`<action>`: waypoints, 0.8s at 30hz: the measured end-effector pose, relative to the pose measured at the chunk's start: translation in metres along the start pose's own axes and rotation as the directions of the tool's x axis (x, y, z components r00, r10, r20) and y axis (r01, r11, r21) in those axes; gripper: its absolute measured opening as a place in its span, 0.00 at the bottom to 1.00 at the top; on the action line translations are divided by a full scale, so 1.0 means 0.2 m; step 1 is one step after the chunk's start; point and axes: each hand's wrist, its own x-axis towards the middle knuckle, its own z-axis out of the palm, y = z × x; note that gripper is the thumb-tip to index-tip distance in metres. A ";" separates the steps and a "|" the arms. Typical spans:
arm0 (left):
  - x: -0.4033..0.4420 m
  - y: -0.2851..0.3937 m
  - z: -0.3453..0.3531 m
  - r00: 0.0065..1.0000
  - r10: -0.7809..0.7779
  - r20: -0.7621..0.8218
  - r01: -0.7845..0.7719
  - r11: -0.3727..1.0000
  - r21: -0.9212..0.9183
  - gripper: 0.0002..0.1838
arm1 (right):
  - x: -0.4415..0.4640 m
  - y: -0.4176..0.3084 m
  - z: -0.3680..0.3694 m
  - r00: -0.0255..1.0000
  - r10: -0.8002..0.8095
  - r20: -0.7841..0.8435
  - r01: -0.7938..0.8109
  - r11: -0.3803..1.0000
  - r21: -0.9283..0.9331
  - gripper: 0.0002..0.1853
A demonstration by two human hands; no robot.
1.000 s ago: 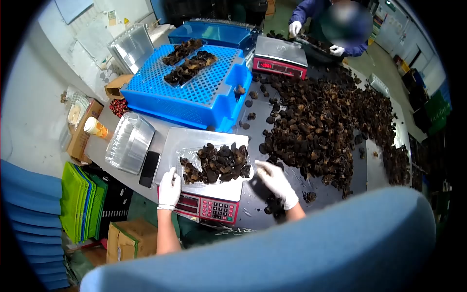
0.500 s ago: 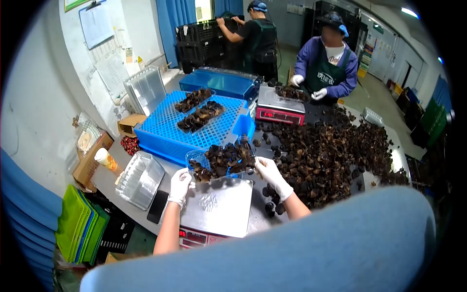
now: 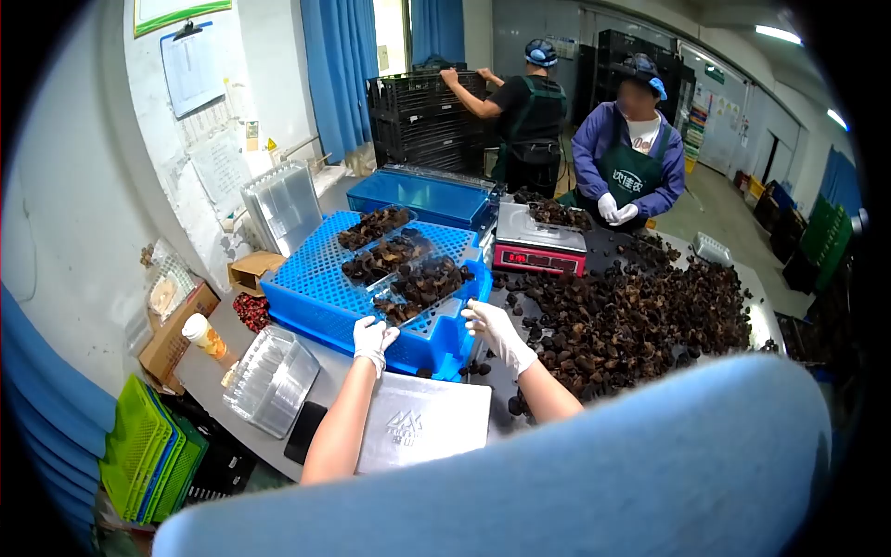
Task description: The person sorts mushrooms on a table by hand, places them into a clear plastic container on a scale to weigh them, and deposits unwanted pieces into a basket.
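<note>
A clear plastic tray of dark wood ear mushrooms (image 3: 422, 286) rests at the near end of the blue perforated crate (image 3: 325, 311). Two similar filled trays lie behind it on the same crate. My left hand (image 3: 374, 343), in a white glove, is at the near left corner of that tray with fingers apart; whether a fingertip still touches it I cannot tell. To the right of the crate, my gloved right hand (image 3: 498, 332) is open and holds nothing. Below my hands sits a scale with a bare metal plate (image 3: 425, 422).
Loose mushrooms (image 3: 631, 316) cover the table's right side. Stacked clear trays (image 3: 272, 381), a phone (image 3: 304, 432) and a paper cup (image 3: 204, 334) are at left. A co-worker (image 3: 631, 153) stands behind a red scale (image 3: 538, 257) bearing a filled tray. Another person (image 3: 536, 116) handles black crates (image 3: 427, 121).
The tray of mushrooms went from between my hands above the scale onto the blue crate, and my hands opened. The co-worker's hands came together; the other person's crates shifted right in view.
</note>
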 end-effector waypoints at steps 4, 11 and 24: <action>-0.10 0.09 -0.04 0.993 0.000 0.122 -0.008 0.998 0.065 0.29 | -0.27 0.02 -0.03 0.993 0.028 0.112 -0.013 0.991 -0.133 0.18; -0.13 0.37 -0.92 0.679 0.626 0.383 -0.398 -0.125 0.909 0.19 | -1.01 0.14 -0.51 0.992 0.124 0.022 -0.115 0.964 -0.239 0.15; 0.18 0.49 -1.88 0.928 0.359 0.105 -0.236 0.346 0.908 0.18 | -1.80 0.32 -0.88 0.890 0.111 -0.442 -0.006 0.973 0.232 0.13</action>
